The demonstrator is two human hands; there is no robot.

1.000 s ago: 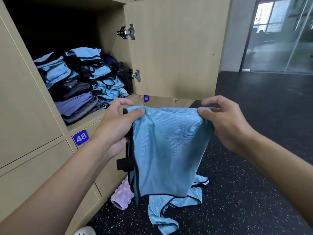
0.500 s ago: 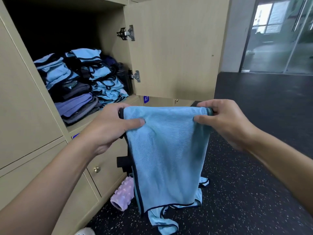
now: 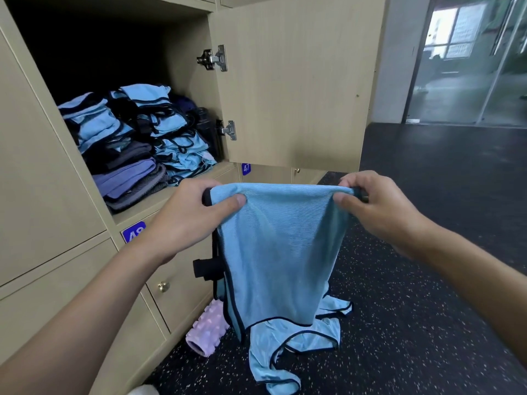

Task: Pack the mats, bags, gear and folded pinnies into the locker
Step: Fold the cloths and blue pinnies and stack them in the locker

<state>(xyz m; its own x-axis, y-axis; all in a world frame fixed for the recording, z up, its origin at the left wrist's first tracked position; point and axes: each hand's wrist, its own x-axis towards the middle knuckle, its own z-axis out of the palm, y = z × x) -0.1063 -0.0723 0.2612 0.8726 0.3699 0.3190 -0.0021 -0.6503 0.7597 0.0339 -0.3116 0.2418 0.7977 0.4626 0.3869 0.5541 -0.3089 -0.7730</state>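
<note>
Just outside the shelf edge of the open pale-wood locker (image 3: pixel 185 89), left hand (image 3: pixel 194 220) and right hand (image 3: pixel 379 212) each pinch a top corner of a hanging light-blue black-trimmed pinny (image 3: pixel 279 252), not yet folded; folded blue pinny stacks (image 3: pixel 171 132) sit inside, while a second blue pinny (image 3: pixel 299 346) and a lilac knobbed foam roller (image 3: pixel 206 332) lie unpacked on the speckled floor (image 3: pixel 413 337).

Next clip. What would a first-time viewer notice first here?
A light blue pinny hangs centre frame, its top edge pinched by the left hand and the right hand. Upper left, the open locker holds stacks of folded pinnies. On the dark floor below lie another blue pinny and a pink foam roller.
</note>
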